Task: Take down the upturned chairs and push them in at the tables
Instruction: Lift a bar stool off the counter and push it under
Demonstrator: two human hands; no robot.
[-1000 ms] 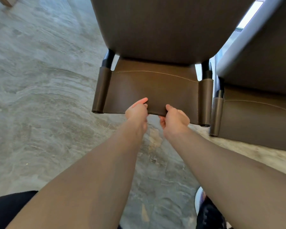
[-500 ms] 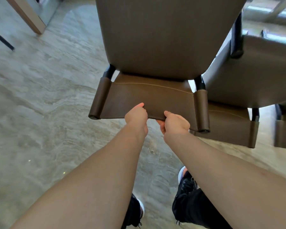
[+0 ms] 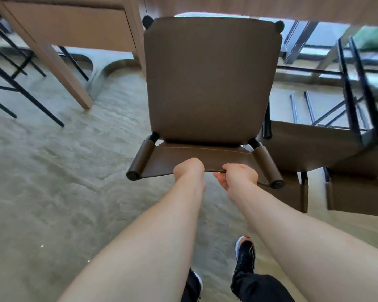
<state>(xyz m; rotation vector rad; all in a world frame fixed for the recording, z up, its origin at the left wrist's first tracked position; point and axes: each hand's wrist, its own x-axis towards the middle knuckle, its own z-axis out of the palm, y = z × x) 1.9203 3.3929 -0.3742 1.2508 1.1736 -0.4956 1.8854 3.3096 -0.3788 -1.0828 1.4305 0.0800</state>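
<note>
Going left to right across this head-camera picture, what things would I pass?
From the left: thin black metal legs → slanted wooden table leg → brown chair, gripped at its backrest by the left hand, then the right hand → second brown chair.

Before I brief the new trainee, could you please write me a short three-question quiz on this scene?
1. True or false: the left hand and the right hand both grip the top edge of the backrest of the brown chair.
2. What stands on the floor to the left of that chair? A) a light wooden table leg B) a red bin C) a ladder
3. Fill in: the shoe seen between the forearms is mostly ____.

Key: 1 true; 2 A; 3 black.
</note>
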